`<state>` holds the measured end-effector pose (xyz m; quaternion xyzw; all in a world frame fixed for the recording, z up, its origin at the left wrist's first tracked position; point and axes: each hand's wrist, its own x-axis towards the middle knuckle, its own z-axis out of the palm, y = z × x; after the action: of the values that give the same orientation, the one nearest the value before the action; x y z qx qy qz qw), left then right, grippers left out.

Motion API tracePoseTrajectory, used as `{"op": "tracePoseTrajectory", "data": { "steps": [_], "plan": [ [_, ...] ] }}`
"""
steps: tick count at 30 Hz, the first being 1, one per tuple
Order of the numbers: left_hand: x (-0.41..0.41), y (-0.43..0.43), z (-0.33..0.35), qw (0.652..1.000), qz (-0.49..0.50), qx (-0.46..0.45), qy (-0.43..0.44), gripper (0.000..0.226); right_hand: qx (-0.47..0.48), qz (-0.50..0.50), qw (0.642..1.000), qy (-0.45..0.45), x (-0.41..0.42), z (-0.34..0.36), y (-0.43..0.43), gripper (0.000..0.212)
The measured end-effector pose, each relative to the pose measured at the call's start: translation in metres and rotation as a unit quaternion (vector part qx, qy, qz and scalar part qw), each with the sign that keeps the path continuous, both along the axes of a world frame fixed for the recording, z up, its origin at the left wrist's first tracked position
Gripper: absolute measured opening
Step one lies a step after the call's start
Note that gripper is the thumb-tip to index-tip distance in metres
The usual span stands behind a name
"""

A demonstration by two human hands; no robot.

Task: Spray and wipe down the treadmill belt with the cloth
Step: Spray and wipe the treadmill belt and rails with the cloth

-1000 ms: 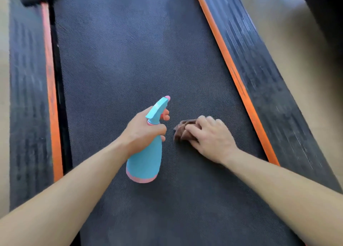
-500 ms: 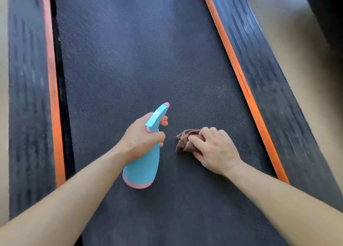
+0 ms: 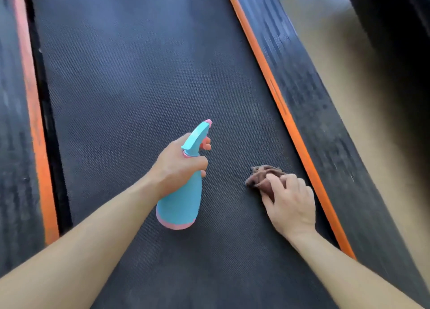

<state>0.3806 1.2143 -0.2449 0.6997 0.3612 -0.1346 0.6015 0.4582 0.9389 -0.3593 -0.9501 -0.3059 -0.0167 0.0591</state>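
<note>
The treadmill belt [image 3: 139,76] fills most of your view, one dark, textured surface running away from you. Two black side rails flank it, the left rail [image 3: 14,145] and the right rail [image 3: 314,99]. Each is edged on its inner side by one orange strip, two in all: the left strip [image 3: 35,122] and the right strip [image 3: 279,99]. Pale floor [image 3: 337,52] shows beyond the right rail. Both of your bare forearms reach in from the bottom of the view. You have one spray bottle [image 3: 183,192], blue with a pink base and a pink nozzle tip. It is over the middle of the belt, tilted so the nozzle points forward and slightly right. Whether its base touches the belt cannot be told. Your left hand [image 3: 176,166] is wrapped around the bottle's neck, thumb across the near side, fingertips showing by the trigger. Your right hand [image 3: 290,201] lies palm down with fingers curled over the cloth [image 3: 263,176], gripping it against the belt. That one brown, crumpled cloth sits on the belt near the right strip, apart from the bottle, bunching out ahead of your fingers.
</note>
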Motion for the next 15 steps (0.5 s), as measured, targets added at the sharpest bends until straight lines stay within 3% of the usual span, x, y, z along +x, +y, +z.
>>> {"op": "tracePoseTrajectory", "data": {
  "steps": [6,9,15],
  "plan": [
    [0.011,-0.008,-0.011,0.999,-0.028,0.013,-0.012,0.053,-0.003,-0.024,0.994,-0.107,0.09,-0.009,0.095,0.029],
    [0.012,-0.005,-0.013,0.999,-0.034,0.035,-0.012,0.052,-0.017,-0.026,0.992,-0.119,0.134,-0.002,0.148,0.025],
    [0.008,-0.002,-0.011,0.999,-0.025,0.021,-0.003,0.051,-0.055,-0.074,0.995,-0.048,0.063,0.01,0.066,0.028]
  ]
}}
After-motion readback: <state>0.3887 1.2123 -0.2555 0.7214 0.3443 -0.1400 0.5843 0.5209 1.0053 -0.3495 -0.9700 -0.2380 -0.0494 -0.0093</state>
